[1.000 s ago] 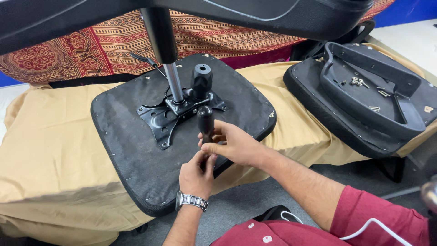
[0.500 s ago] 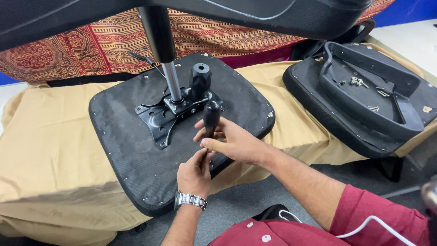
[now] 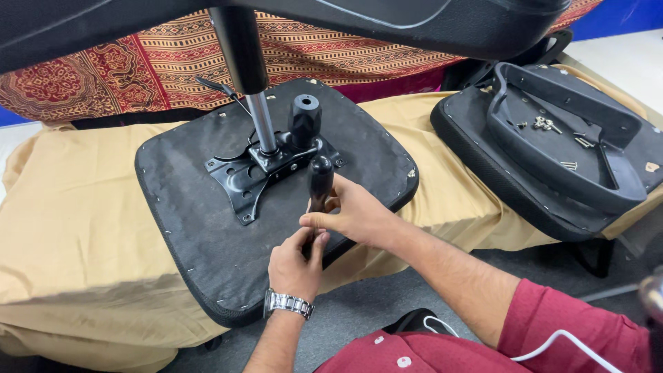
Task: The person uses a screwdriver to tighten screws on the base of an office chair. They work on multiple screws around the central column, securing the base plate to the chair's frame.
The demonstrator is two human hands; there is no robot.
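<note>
Roughly upright, the black lever (image 3: 320, 183) runs its long axis from the hands up to its rounded knob, beside the metal plate (image 3: 259, 173) on the upturned seat (image 3: 207, 228). Its lower end is hidden by fingers. Right hand (image 3: 356, 215) curls closed around the shaft; left hand (image 3: 295, 264), wrist bent upward, pinches it below

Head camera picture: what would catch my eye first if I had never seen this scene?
First, the upturned black seat lying on a tan cloth, its metal plate and shiny post at the centre. At the seat's near edge, the right hand and left hand close together around a black lever. To the right lies a second black seat part with loose screws on it.
</note>
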